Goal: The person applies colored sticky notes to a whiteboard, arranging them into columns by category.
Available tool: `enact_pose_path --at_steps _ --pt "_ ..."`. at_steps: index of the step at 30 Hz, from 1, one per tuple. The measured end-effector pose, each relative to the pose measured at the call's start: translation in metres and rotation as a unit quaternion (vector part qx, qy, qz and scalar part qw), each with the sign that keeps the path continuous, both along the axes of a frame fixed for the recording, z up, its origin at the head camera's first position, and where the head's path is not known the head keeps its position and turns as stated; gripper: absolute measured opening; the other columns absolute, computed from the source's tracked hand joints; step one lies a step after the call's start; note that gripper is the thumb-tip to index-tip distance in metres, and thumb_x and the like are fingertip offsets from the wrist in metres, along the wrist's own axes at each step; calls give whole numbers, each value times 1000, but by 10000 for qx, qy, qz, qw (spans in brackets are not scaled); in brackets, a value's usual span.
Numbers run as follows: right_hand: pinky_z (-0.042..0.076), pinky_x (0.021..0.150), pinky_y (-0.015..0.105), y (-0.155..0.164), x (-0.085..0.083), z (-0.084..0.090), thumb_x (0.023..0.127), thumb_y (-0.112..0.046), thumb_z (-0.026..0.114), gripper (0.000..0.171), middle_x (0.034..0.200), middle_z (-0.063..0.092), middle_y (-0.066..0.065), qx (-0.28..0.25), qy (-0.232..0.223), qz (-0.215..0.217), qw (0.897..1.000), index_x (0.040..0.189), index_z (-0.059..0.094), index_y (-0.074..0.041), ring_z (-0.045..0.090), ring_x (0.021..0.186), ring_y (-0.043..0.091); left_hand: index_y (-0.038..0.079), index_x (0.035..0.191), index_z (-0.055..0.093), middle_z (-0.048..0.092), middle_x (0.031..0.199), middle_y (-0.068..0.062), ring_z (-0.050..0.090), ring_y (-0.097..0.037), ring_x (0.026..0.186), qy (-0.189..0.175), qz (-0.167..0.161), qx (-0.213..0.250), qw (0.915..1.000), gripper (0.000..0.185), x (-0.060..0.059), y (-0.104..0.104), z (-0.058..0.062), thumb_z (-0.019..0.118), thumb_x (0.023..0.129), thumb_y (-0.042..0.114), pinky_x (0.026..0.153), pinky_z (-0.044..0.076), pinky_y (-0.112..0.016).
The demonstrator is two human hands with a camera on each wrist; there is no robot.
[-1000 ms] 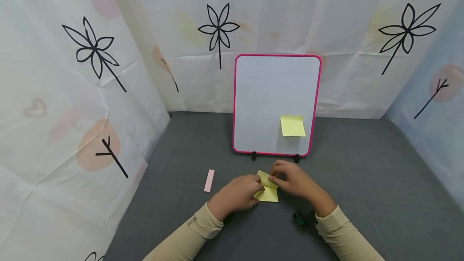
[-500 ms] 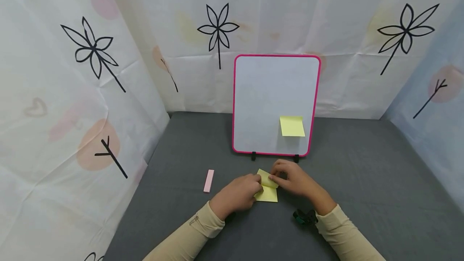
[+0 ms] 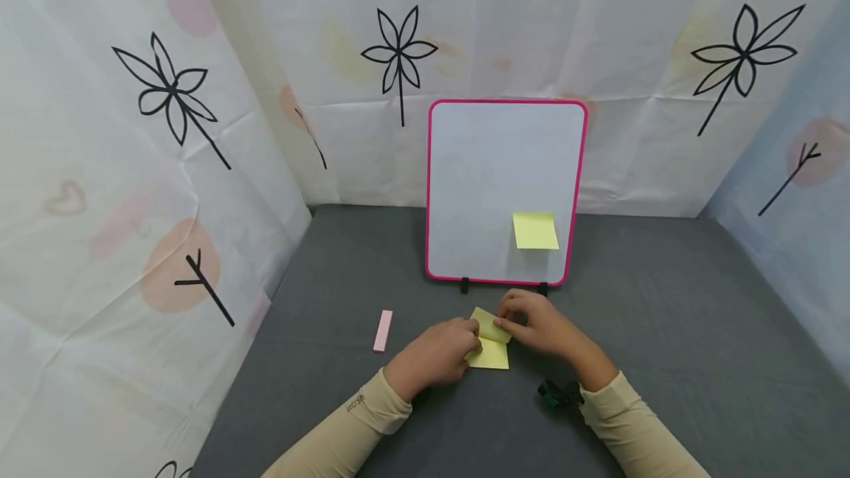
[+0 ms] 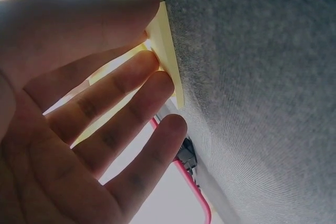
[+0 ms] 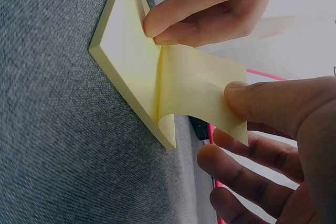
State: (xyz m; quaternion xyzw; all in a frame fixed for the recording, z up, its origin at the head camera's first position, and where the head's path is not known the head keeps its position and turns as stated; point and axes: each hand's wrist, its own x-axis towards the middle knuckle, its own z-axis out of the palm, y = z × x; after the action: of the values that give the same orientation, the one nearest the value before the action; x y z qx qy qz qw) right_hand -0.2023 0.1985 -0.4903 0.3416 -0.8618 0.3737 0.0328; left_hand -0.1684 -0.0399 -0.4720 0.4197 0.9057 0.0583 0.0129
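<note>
A pad of yellow sticky notes (image 3: 490, 357) lies on the grey cloth, between both hands. My left hand (image 3: 430, 357) holds its left side; in the left wrist view the thumb and fingertips meet the pad edge (image 4: 169, 56). My right hand (image 3: 539, 324) pinches the free end of the top sticky note (image 5: 202, 80) between thumb and a partly hidden finger. That note curls up off the pad, its far strip still joined to it. The right hand's other fingers (image 5: 241, 177) are spread loosely below the note.
Behind the hands a pink-framed whiteboard (image 3: 491, 168) stands on small black feet (image 3: 465, 285). One yellow sticky note (image 3: 535, 231) hangs at its lower right. A slim pink strip (image 3: 382, 331) lies left of the hands. A black and green device (image 3: 559, 394) is at the right wrist.
My left hand has drawn slightly away from the note pad's front. The right hand has risen very slightly, with the sticky note still pinched.
</note>
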Motion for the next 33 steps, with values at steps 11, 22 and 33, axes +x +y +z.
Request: enact_pose_path --at_steps 11,22,33 --pt "55 70 32 3 -3 1 96 -8 78 11 96 67 -6 31 -50 -87 9999 91 73 -17 60 81 2 17 92 81 59 87 5 43 -7 69 -46 86 -56 9999 14 -1 1 0 79 87 4 61 37 -20" --pt "55 69 31 4 -5 3 95 -9 79 11 93 66 -7 57 109 -123 9998 92 73 -17 59 78 1 17 101 84 66 94 5 53 -7 74 -11 94 -89 9999 18 -2 2 0 80 87 7 65 47 -20" --pt "58 73 32 5 -5 7 94 -9 80 12 93 67 -7 139 193 -238 9994 91 73 -18 64 81 2 18 96 83 63 89 6 47 -5 69 -2 104 -12 9999 17 -2 1 0 78 87 5 60 40 -19"
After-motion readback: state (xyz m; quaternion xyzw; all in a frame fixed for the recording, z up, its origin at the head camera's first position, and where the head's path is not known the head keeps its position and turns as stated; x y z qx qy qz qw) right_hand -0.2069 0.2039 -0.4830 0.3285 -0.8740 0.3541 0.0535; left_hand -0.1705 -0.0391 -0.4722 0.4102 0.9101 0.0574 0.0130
